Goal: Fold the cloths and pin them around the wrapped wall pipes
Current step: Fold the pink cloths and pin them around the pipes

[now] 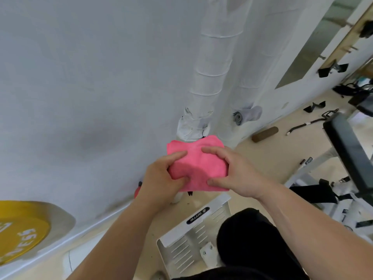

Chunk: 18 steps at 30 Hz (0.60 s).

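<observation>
A folded pink cloth (198,158) is held up in front of the wall, just below the two white wrapped pipes. My left hand (161,178) grips its left side, thumb on top. My right hand (232,172) grips its right side, fingers curled over the front. The left pipe (210,77) has a white cloth (191,126) fastened round its base. On the right pipe (244,81), low down, a grey cloth (247,115) is wrapped. A small dark clip (189,193) peeks out under the pink cloth.
A yellow weight plate (22,229) leans on the wall at lower left. A white slotted machine footplate (191,235) lies under my knee. A brown roller (264,134), black handles and a gym bench (347,150) fill the floor at right.
</observation>
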Motion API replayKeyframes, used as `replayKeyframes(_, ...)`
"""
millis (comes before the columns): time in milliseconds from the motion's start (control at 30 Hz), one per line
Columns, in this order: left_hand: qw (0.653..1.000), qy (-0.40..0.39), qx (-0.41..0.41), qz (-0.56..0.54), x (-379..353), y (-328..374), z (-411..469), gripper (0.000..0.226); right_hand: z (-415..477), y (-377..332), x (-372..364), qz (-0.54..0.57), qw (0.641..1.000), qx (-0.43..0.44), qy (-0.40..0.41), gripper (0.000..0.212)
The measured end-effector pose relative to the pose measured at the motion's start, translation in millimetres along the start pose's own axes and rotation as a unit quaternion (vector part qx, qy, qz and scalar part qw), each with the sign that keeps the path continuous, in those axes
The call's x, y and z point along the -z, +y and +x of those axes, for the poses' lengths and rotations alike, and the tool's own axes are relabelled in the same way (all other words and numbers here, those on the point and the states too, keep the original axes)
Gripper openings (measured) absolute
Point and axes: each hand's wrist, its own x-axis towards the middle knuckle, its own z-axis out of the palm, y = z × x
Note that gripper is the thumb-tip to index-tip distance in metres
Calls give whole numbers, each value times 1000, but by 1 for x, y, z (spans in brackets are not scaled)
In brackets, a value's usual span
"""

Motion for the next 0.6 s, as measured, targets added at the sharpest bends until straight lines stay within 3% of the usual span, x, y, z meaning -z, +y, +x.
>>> replayKeyframes(167, 998, 22, -55, -14, -2, 0, 14, 57, 15, 1, 12, 33, 998, 39, 33, 64)
replayKeyframes(367, 993, 38, -48, 99, -24, 21, 49, 52, 42, 26, 52, -18, 999, 43, 20, 75)
replayKeyframes(467, 980, 43, -95, 168, -53, 35, 76, 41, 59, 54, 82, -33, 997, 64, 28, 62)
replayKeyframes(600, 975, 78, -115, 175, -115, 55, 126, 33, 77, 118, 145, 11, 995, 99, 33, 42)
